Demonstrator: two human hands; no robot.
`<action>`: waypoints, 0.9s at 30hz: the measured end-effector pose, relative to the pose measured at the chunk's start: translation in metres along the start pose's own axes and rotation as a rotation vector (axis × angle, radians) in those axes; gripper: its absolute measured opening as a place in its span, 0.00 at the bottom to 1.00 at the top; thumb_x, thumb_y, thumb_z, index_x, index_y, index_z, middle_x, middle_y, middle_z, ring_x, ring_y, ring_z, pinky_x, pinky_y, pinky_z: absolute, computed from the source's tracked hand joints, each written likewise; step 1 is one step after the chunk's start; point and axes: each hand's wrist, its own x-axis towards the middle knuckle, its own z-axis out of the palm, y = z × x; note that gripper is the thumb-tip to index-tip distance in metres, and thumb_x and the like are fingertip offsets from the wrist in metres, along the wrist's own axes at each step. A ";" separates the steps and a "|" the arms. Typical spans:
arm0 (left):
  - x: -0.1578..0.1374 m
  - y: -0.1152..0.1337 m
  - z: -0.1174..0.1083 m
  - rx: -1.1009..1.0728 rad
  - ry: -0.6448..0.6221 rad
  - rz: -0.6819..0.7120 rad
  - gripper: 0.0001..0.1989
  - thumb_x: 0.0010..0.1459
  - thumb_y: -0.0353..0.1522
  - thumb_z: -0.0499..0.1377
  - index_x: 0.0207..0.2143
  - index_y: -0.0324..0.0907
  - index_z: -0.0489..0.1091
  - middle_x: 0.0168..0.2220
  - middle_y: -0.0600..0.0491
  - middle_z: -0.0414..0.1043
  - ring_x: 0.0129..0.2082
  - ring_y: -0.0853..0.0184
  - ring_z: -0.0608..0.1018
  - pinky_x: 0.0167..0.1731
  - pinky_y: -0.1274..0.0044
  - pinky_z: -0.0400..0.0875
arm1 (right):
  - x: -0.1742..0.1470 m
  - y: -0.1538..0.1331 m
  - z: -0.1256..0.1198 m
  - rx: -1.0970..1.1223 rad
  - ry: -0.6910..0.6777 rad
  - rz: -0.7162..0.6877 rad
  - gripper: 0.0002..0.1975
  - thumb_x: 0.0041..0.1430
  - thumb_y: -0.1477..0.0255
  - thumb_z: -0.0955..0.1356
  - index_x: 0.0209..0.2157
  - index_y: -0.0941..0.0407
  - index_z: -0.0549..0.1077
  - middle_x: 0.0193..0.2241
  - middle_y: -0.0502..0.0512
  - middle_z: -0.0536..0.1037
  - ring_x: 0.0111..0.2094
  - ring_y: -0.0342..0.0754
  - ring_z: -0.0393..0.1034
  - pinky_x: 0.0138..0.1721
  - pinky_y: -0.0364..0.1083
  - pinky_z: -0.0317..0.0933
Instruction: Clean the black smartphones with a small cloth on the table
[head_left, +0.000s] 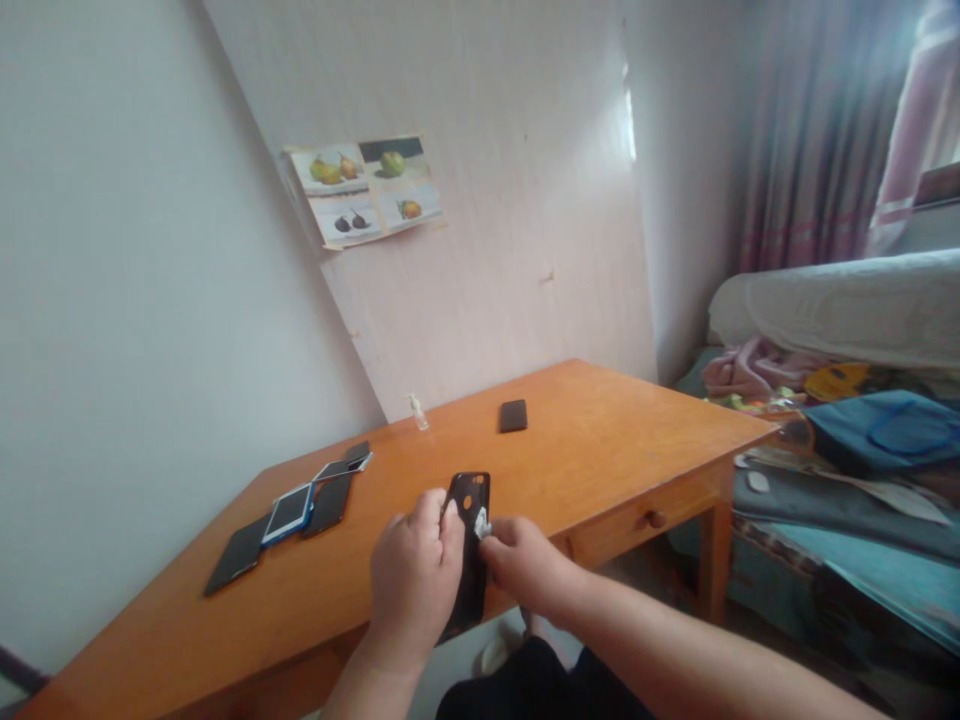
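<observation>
"What are your hands doing?"

"My left hand [416,570] is gripping a black phone case [472,582] along its left side, the thumb lying over its face. My right hand [521,560] is pinching a white wad [481,524] between thumb and fingers and is holding it against the case's right side."

"And where are you keeping the case?"

"I'm holding it in front of me, at the near edge of the wooden surface [607,440], with the end that has the round hole pointing away from me."

"What else is lying about?"

"On my left, flat devices are lying in an overlapping row. A dark tablet [237,556] is lying nearest me, and a blue-edged device [289,514] with a white front is resting just beyond it. Farther along, a clear pump bottle [418,414] is standing near the wall [487,310]. To its right, a dark flat item [514,416] is lying by itself; I'm not managing to tell what it is."

"And above?"

"A sheet of fruit pictures [369,192] is hanging there."
</observation>
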 end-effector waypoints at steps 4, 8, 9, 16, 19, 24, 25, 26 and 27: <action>-0.001 0.001 0.002 -0.011 -0.016 0.008 0.08 0.65 0.35 0.48 0.35 0.46 0.64 0.25 0.54 0.73 0.28 0.63 0.75 0.26 0.76 0.56 | 0.011 -0.008 -0.010 0.052 -0.011 0.008 0.09 0.50 0.72 0.64 0.18 0.57 0.66 0.14 0.47 0.64 0.19 0.40 0.58 0.21 0.39 0.50; 0.001 0.003 0.001 -0.048 -0.008 0.028 0.08 0.65 0.36 0.48 0.36 0.46 0.64 0.26 0.55 0.73 0.28 0.64 0.75 0.27 0.76 0.57 | 0.026 -0.026 -0.025 0.086 0.053 -0.059 0.11 0.53 0.71 0.62 0.19 0.57 0.64 0.17 0.47 0.65 0.21 0.40 0.59 0.23 0.39 0.53; 0.002 0.003 0.000 -0.047 0.008 0.017 0.08 0.65 0.36 0.48 0.35 0.46 0.64 0.26 0.54 0.73 0.28 0.64 0.75 0.27 0.76 0.57 | 0.023 -0.026 -0.023 0.093 0.051 -0.068 0.11 0.53 0.71 0.61 0.18 0.57 0.63 0.17 0.47 0.65 0.21 0.40 0.59 0.23 0.39 0.53; 0.008 -0.002 -0.009 -0.025 0.081 -0.120 0.09 0.65 0.36 0.47 0.34 0.45 0.64 0.24 0.54 0.71 0.26 0.65 0.74 0.26 0.77 0.55 | -0.016 0.009 0.015 0.069 -0.178 0.048 0.10 0.50 0.73 0.62 0.18 0.57 0.68 0.15 0.50 0.69 0.18 0.41 0.61 0.20 0.40 0.52; 0.007 0.000 -0.009 -0.020 0.044 -0.088 0.09 0.64 0.36 0.48 0.33 0.45 0.63 0.24 0.54 0.71 0.27 0.64 0.74 0.26 0.77 0.55 | 0.002 -0.004 0.001 0.057 -0.078 -0.020 0.10 0.49 0.73 0.63 0.17 0.57 0.67 0.15 0.49 0.67 0.19 0.40 0.59 0.22 0.40 0.52; 0.004 0.004 -0.006 -0.032 0.026 -0.028 0.07 0.64 0.36 0.48 0.35 0.46 0.64 0.26 0.54 0.73 0.28 0.64 0.74 0.27 0.77 0.55 | 0.031 -0.029 -0.021 0.117 0.032 -0.136 0.12 0.53 0.69 0.62 0.18 0.56 0.63 0.16 0.47 0.64 0.21 0.40 0.57 0.24 0.40 0.51; 0.004 0.003 -0.006 -0.035 0.026 -0.041 0.07 0.64 0.36 0.48 0.35 0.46 0.64 0.26 0.54 0.73 0.28 0.64 0.74 0.27 0.77 0.55 | 0.029 -0.028 -0.018 0.128 0.033 -0.145 0.12 0.53 0.69 0.62 0.19 0.56 0.62 0.17 0.46 0.63 0.21 0.40 0.56 0.24 0.40 0.51; 0.005 0.002 -0.006 -0.034 0.028 -0.063 0.08 0.64 0.36 0.48 0.35 0.46 0.64 0.26 0.54 0.72 0.27 0.64 0.74 0.26 0.77 0.55 | 0.024 -0.025 -0.015 0.148 0.009 -0.148 0.11 0.53 0.69 0.62 0.19 0.56 0.62 0.17 0.46 0.63 0.21 0.39 0.56 0.24 0.40 0.50; 0.006 0.001 -0.006 -0.030 0.032 -0.092 0.08 0.64 0.36 0.48 0.35 0.46 0.64 0.25 0.54 0.72 0.27 0.64 0.74 0.26 0.77 0.54 | 0.017 -0.020 -0.010 0.167 -0.018 -0.147 0.11 0.53 0.68 0.62 0.20 0.56 0.63 0.17 0.46 0.63 0.21 0.39 0.56 0.24 0.40 0.51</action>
